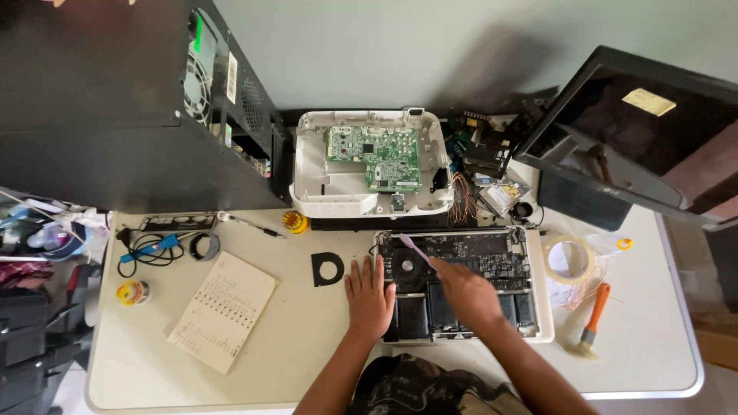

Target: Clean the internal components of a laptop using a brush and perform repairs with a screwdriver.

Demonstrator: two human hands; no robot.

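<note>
While left hand point(370, 301) lay flat, fingers spread, holding nothing, on left edge of opened laptop point(461, 283) at worktop's front centre, right hand point(469, 292) pinched lilac pry tool point(415, 247), tip apparently near fan point(406, 269). Step: prying/cleaning inside; next needs light, steady touch.

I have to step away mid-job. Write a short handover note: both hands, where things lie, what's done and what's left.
Left hand: flat, open, at the left edge of the opened laptop.
Right hand: holds a thin pink pry tool, tip near the laptop's fan.
Done: bottom cover off, board and battery cells exposed.
Left: whatever work is being done around the fan.
Nearby: orange-handled brush and tape roll to the right.
</note>
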